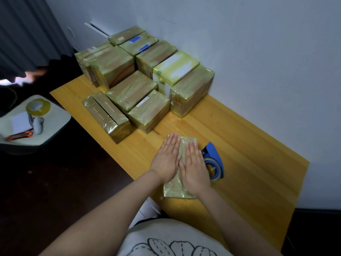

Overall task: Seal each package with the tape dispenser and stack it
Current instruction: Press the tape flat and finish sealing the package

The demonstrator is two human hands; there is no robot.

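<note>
Yellowish tape covers the package (177, 189) lying on the wooden bench (249, 154). Left hand (167, 158) and right hand (194, 164) press flat on it, fingers (172, 143) straight, gripping nothing. Blue tape dispenser (214, 161) sits just beside the right hand; stacked packages (140, 74) stand near the wall.

— What can you not see well?
— My left hand (167, 157) and my right hand (194, 163) lie flat and cover most of the top of the package (175, 191). The right one hides part of the tape dispenser (214, 154).
— And the labels?
— The print on the stacked packages (132, 89) is too small to read. The left edge cuts off the white side table (59, 119).
</note>
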